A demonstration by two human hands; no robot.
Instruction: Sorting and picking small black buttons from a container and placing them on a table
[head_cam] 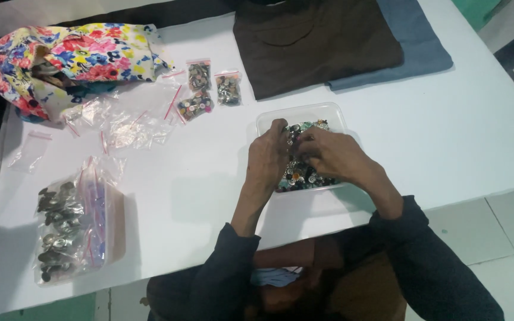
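At centre frame, the left hand (268, 156) and right hand (328, 153) dig into a clear plastic tub (334, 116) of mixed buttons (297, 177), fingers curled, exact grasp hidden. The buttons look small, hard, light and slippery, best pinched at their rims.

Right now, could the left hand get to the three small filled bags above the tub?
Probably yes: the left hand sits in the clear tub, and only bare white table separates it from the small filled bags.
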